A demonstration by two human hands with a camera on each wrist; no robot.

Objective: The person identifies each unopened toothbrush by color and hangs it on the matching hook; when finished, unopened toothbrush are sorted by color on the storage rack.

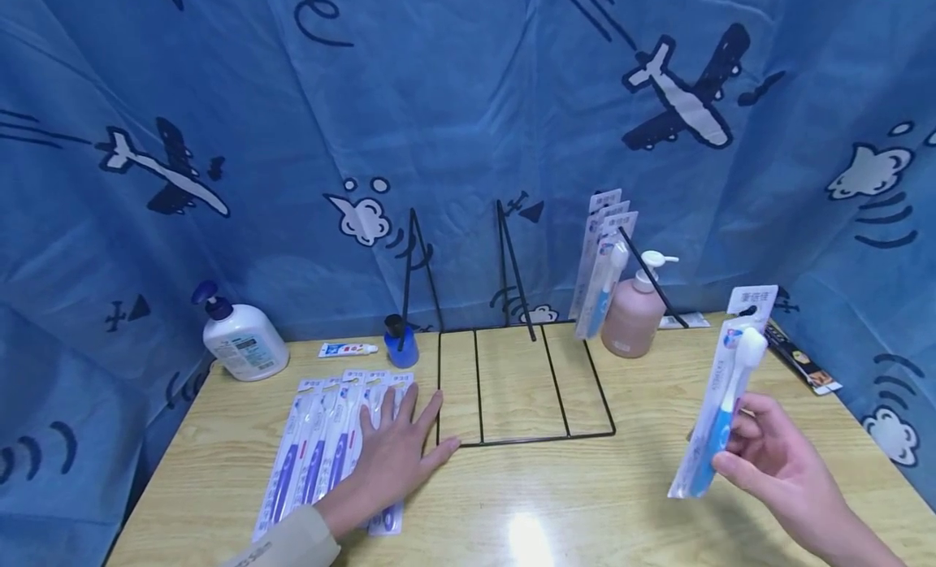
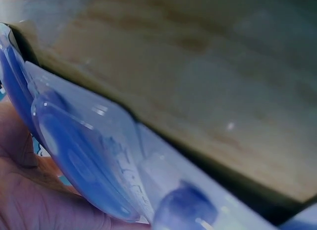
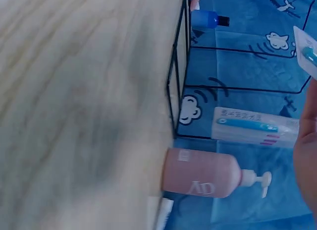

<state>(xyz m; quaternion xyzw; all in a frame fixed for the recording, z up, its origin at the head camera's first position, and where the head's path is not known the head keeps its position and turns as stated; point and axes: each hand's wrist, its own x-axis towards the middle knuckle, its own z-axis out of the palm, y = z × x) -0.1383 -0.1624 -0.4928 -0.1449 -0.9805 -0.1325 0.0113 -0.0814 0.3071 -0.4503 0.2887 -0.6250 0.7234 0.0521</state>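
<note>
My right hand [image 1: 778,469] pinches a packaged blue toothbrush [image 1: 724,421] by its lower side, above the right part of the table. The pack is upright and tilted, its hang hole toward the top. My left hand [image 1: 398,449] lies with spread fingers over a row of packaged purple toothbrushes [image 1: 314,461] on the table, covering parts of several. A black wire rack [image 1: 515,443] stands between the hands, the left thumb near its front left corner. On its right arm hang several packaged blue toothbrushes [image 1: 604,279]; the other two arms are bare.
Behind the rack's right side stands a pink pump bottle [image 1: 633,319]. A white pump bottle [image 1: 244,344], a toothpaste tube [image 1: 348,350] and a small blue bottle [image 1: 401,348] stand or lie at the back left. A dark narrow package [image 1: 797,357] lies at the right edge, by the blue curtain [image 1: 453,104].
</note>
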